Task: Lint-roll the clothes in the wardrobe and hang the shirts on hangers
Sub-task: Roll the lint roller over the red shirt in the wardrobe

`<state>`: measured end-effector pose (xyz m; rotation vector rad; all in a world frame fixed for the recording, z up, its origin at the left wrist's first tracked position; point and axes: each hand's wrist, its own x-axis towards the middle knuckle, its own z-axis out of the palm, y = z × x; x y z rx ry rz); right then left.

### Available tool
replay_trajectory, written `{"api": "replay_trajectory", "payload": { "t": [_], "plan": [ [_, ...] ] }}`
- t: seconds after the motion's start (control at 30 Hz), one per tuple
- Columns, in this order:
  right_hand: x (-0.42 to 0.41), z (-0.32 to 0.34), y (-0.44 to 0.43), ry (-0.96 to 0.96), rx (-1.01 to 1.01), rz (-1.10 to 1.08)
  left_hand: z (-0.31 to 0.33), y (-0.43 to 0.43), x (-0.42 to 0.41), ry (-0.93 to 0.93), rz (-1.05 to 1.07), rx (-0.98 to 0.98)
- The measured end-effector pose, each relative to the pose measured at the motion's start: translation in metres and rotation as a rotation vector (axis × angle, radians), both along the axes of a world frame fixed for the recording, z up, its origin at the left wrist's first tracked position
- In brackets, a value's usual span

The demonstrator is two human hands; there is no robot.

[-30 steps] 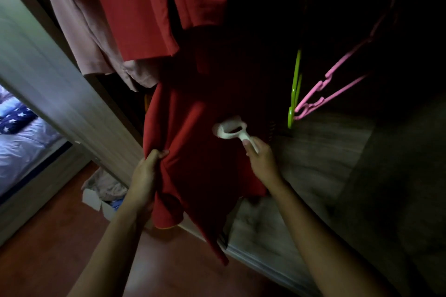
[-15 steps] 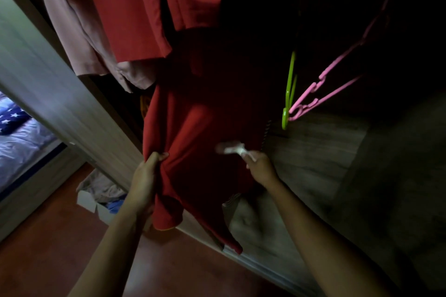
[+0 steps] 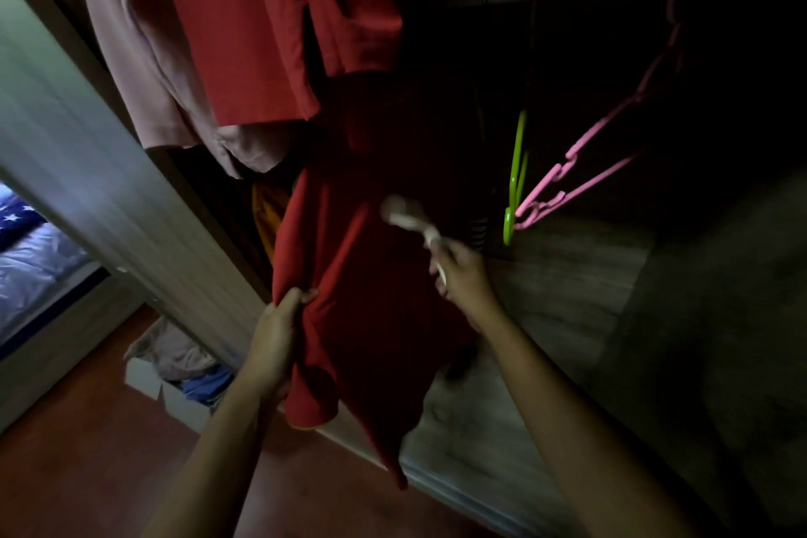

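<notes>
Red garment [image 3: 371,319] hangs in the open wardrobe, lower half pulled out toward the viewer. Left hand [image 3: 279,332] pinches its left edge, fingers closed on a fold of cloth, drawing the fabric taut. Right hand [image 3: 463,275] closed around the handle of a white lint roller [image 3: 404,216]; roller head lies against the garment's front, upper right of the stretched area. Roller blurred, detail unclear.

Above, a second red garment [image 3: 262,22] hangs beside a pale pink one [image 3: 144,70], which sits at its left, partly behind. An orange piece [image 3: 266,214] shows in the gap just left of the held garment.

To the right, a green hanger [image 3: 517,183] and a pink hanger [image 3: 581,179] hang bare, their lower ends close together. Wardrobe interior there very dark.

Wardrobe door [image 3: 87,170] stands at left. On the reddish-brown floor [image 3: 87,463], a white box [image 3: 148,380] with crumpled clothing. Bed [image 3: 30,249] with bluish bedding at far left.
</notes>
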<state>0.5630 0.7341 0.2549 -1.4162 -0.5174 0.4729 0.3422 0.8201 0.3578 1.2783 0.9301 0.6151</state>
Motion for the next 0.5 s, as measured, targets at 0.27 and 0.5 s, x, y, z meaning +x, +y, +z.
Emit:
{"api": "replay_trajectory", "payload": {
  "t": [0.27,0.5],
  "plan": [
    [-0.045,0.001,-0.017,-0.061,0.100,0.038,-0.006,-0.001,0.006,0.015,-0.022,0.002],
    [-0.035,0.051,-0.021,-0.140,0.209,-0.030,-0.014,-0.004,0.011,0.054,-0.117,0.075]
  ]
}}
